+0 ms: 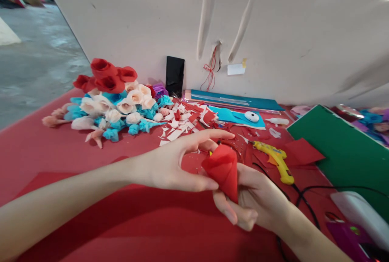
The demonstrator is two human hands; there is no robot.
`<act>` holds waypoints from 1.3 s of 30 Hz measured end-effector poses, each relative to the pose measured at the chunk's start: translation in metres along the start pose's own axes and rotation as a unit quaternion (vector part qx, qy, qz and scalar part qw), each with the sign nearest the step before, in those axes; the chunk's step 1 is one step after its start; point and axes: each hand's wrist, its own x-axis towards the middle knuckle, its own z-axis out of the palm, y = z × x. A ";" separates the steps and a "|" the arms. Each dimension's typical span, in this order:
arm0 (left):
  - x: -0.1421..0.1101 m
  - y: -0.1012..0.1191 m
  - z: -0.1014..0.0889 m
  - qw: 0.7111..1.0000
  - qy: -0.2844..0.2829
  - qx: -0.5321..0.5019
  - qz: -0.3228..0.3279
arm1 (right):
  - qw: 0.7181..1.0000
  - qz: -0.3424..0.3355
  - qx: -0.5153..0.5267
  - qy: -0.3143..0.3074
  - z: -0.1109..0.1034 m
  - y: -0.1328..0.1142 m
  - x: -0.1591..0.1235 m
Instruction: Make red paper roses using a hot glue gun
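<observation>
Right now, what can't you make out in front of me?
All in the head view:
Lower end of the red rolled piece: behind fingers of the right hand.
Any writing on the white card: too small.
Rest of the purple item: cut off by the picture's edge.
Underside of the flower pile: covered by upper flowers.

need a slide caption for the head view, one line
Head view: the right hand holds a red paper flower, the left hand at its side, near a yellow glue gun.

No text, label or number can be read
</observation>
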 end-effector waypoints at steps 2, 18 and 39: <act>0.000 0.002 -0.001 1.000 -0.004 -0.002 0.003 | 1.000 0.008 0.006 -0.008 -0.001 0.001 0.001; 0.002 0.004 -0.001 0.996 0.067 -0.045 -0.045 | 0.991 -0.023 -0.120 0.058 0.005 -0.007 0.000; 0.008 -0.007 -0.001 0.934 -0.025 0.319 0.156 | 0.744 -0.021 -0.633 0.215 0.003 -0.019 -0.020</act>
